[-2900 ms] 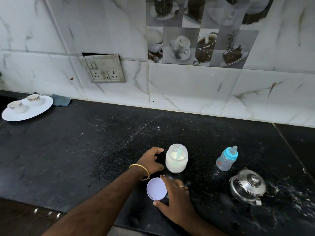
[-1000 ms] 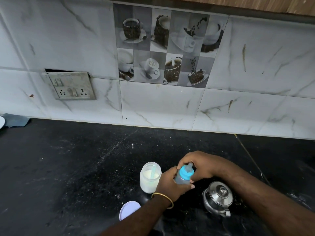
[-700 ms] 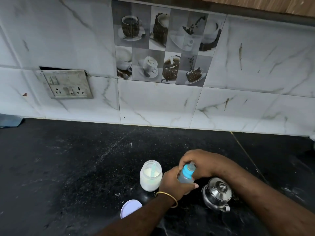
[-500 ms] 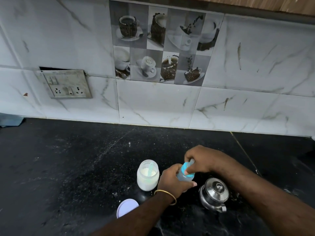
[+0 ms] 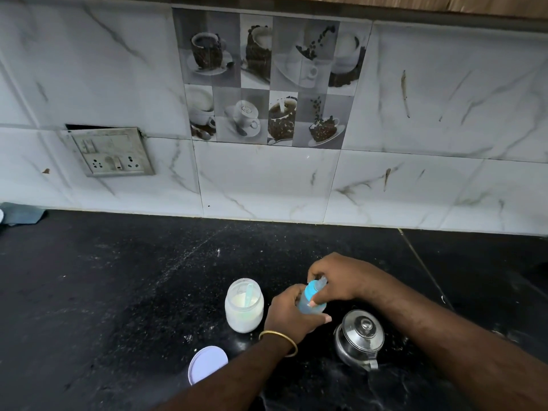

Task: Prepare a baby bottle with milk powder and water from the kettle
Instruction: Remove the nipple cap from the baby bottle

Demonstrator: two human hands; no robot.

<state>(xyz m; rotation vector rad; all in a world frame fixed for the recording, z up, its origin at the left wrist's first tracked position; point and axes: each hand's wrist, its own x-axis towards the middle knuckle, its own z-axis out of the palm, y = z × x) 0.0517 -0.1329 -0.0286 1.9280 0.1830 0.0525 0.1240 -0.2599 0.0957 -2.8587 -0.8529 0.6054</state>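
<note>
The baby bottle (image 5: 308, 304) is up off the black counter (image 5: 118, 292), held between both hands, just right of the open powder jar (image 5: 244, 307) and just left of the steel kettle (image 5: 360, 336). The left hand (image 5: 289, 317) is wrapped shut around the clear body from the near side. The right hand (image 5: 341, 280) comes from the far right — its fingers pinch the blue cap (image 5: 311, 291) and the teat on top. The bottle leans, its top tipped up and to the right, toward the right hand. So the cap sits right under those fingers. It looks like the cap must twist off next. The jar lid (image 5: 207, 364) lies flat, near and left.
</note>
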